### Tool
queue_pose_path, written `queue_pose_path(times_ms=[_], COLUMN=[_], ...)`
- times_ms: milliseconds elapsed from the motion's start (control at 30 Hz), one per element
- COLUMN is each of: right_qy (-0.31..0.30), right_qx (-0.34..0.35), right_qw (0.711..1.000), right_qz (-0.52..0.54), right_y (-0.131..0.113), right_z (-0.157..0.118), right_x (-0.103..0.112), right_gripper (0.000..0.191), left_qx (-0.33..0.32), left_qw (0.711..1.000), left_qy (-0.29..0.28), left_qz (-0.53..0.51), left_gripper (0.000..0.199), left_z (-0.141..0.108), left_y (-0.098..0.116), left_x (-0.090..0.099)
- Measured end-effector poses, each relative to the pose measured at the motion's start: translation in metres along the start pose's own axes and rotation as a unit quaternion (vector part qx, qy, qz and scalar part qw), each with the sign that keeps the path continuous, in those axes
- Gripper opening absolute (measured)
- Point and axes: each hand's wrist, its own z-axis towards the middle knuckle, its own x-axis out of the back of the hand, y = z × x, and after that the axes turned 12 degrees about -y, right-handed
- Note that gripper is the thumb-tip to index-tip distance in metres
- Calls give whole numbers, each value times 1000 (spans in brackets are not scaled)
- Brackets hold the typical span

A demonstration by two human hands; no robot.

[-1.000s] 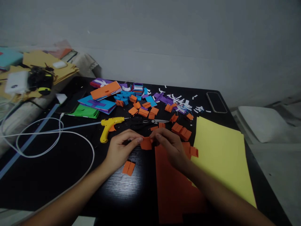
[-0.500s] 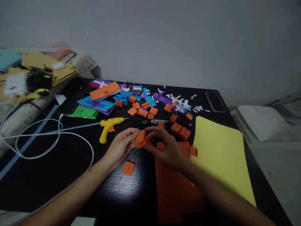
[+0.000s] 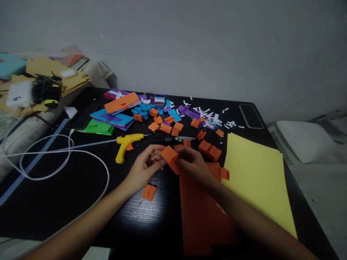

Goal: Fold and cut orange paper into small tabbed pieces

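Observation:
A small folded orange paper piece (image 3: 169, 155) is held up over the black table between both hands. My left hand (image 3: 145, 166) has its fingers closed at the piece's left edge. From the right, my right hand (image 3: 193, 164) grips the same piece, with some fingertips hidden behind it. Another folded orange piece (image 3: 149, 192) lies on the table below my left hand. Under my right wrist is a large orange sheet (image 3: 197, 216), and a stack of yellow sheets (image 3: 255, 180) lies to its right.
A yellow glue gun (image 3: 126, 144) and black-handled scissors (image 3: 179, 138) lie beyond the hands. Folded coloured papers (image 3: 121, 103), orange pieces and white scraps (image 3: 208, 116) spread behind. A phone (image 3: 251, 116) lies back right; a white cable (image 3: 105, 169) loops at left.
The orange piece has turned, now showing a flat square face with a flap beneath. My left hand's fingers have curled in more, and my right hand has shifted slightly around the piece.

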Motion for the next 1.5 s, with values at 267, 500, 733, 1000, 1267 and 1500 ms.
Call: queue_pose_path(times_ms=[267, 500, 733, 1000, 1267, 1500], right_qy=[-30, -67, -62, -68, -69, -81], right_qx=[-9, -1, -6, 0, -23, -36], right_qw=[999, 998, 998, 997, 997, 996], right_qz=[-17, -19, -1, 26, 14, -14], right_y=[11, 9, 10, 12, 17, 9], right_z=[-3, -6, -7, -7, -4, -7], right_x=[8, 9, 1, 3, 5, 5], right_gripper=[13, 15, 25, 37, 37, 27], left_qx=[5, 25, 21, 64, 52, 42], left_qw=[997, 995, 999, 995, 996, 995], left_qy=[35, 46, 48, 43, 43, 64], left_qz=[68, 89, 12, -60, -62, -69], left_gripper=[23, 25, 24, 24, 24, 20], left_z=[1, 1, 2, 5, 5, 2], left_y=[-4, -9, -3, -5, -4, -4], left_x=[1, 6, 4, 4, 4, 6])
